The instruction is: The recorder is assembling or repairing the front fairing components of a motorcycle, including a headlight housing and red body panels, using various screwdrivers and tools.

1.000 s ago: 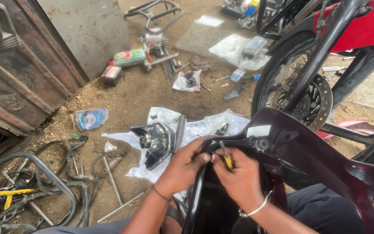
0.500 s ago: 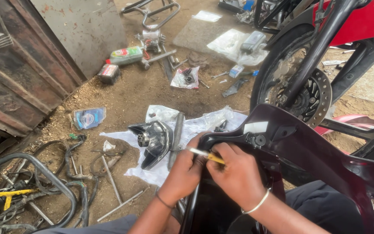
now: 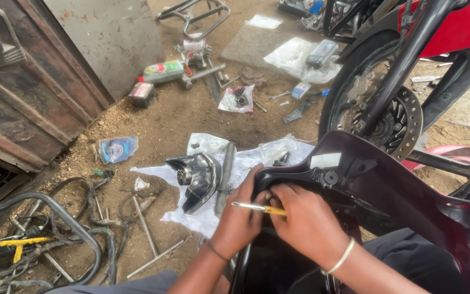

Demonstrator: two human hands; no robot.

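Head camera looks down at two bare hands that work on a dark maroon motorcycle panel (image 3: 409, 196), which lies across the person's lap, above the dirt ground. The right hand (image 3: 305, 223) is closed around a screwdriver (image 3: 257, 207) with a yellow handle; the metal shaft points to the left and lies almost flat. The left hand (image 3: 240, 218) is curled over the left edge of the panel, with the fingers pressed on it, and the tip of the screwdriver is just beside its fingers. A thin white bangle (image 3: 339, 257) sits on the right wrist.

On the ground (image 3: 164, 125) in front of the hands, a white plastic sheet (image 3: 257, 158) is spread, and a black headlight housing (image 3: 194, 177) lies on it. A grey metal rod (image 3: 224, 174) lies just beside the housing, also on the sheet. To the left there are black cables (image 3: 72, 218) and some thin metal rods (image 3: 142, 223) on the dirt. A small blue packet (image 3: 116, 148) lies near a rusty metal wall (image 3: 28, 109).

Farther away, a green bottle (image 3: 161, 71) lies on its side next to a small dark box (image 3: 141, 93). At the right stands the front wheel (image 3: 382, 109) of a red motorcycle (image 3: 463, 27), with its brake disc facing the camera.
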